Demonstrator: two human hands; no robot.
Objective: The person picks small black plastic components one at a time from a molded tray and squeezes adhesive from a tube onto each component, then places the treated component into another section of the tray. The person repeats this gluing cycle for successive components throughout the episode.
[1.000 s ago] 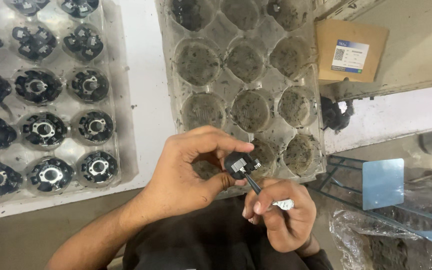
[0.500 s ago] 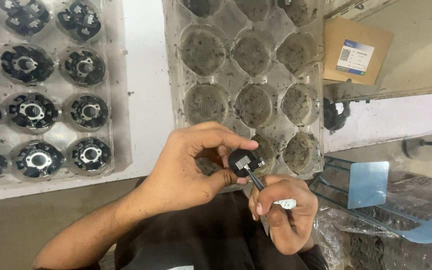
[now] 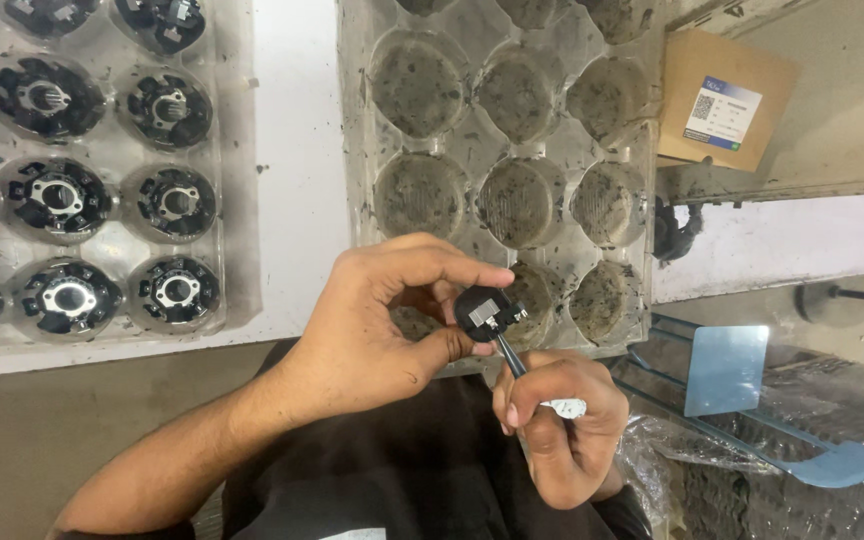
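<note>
Far left, a clear tray point(image 3: 237, 150) holds black round parts point(image 3: 177, 203) in its cups, lying on the white table point(image 3: 297, 140). My left hand point(image 3: 372, 325) pinches a small black part point(image 3: 487, 310) between thumb and forefinger, just over the near edge of the empty dirty tray point(image 3: 562, 150). My right hand point(image 3: 557, 425) is closed around a thin tool point(image 3: 510, 357), its tip touching the part from below. Farther right lie a cardboard box point(image 3: 727, 100) and a blue frame point(image 3: 727, 370)

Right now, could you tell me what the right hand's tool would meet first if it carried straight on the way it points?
The thin tool in the right hand points up-left at the small black part pinched in the left hand; its tip looks already on it.
</note>
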